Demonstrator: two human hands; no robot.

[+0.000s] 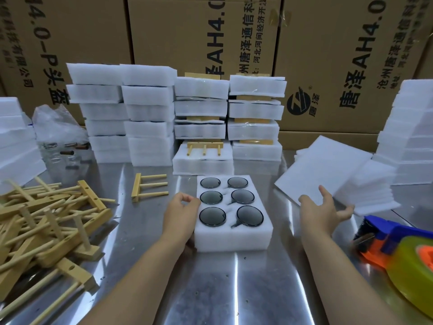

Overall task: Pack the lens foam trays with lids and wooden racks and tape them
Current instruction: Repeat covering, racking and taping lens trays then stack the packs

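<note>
A white foam tray point(234, 238) holding several dark round lenses lies uncovered in the middle of the steel table. My left hand point(179, 214) rests against its left side, fingers curled at the top edge. My right hand point(321, 212) reaches to the right with fingers spread, touching the near edge of a stack of thin white foam lids point(328, 170). A single wooden rack point(147, 187) lies left of the tray. A blue and orange tape dispenser point(398, 245) with a yellowish roll sits at the near right.
A pile of wooden racks point(46, 221) fills the left side. Stacks of foam trays point(150, 113) and taped packs point(255, 118) stand behind, one with a rack on top point(203, 148). More foam stands at the far right point(412, 127). Cardboard boxes point(328, 55) form the back wall.
</note>
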